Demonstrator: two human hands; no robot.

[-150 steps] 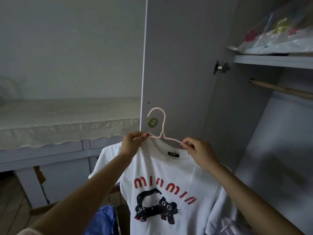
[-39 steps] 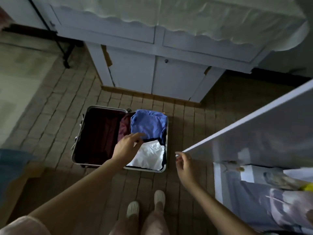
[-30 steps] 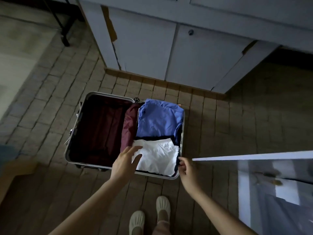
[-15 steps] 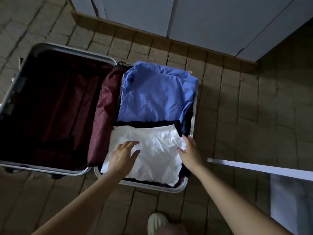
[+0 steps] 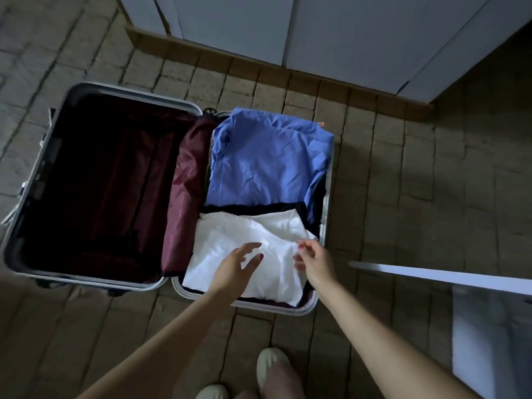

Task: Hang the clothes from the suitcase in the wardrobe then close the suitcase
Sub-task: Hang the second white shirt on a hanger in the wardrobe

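Both hands have lifted slightly off the white garment point(image 5: 253, 249) — the left hand point(image 5: 236, 269) hovers with fingers spread, the right hand point(image 5: 315, 262) loosely curled, holding nothing — at the open suitcase's point(image 5: 326, 197) near right corner.

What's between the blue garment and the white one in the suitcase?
Head view: a dark garment's edge separates the blue garment from the white garment.

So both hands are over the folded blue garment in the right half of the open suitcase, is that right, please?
Not quite: the head view shows the left hand and right hand over the folded white garment; the blue garment lies beyond it in the suitcase.
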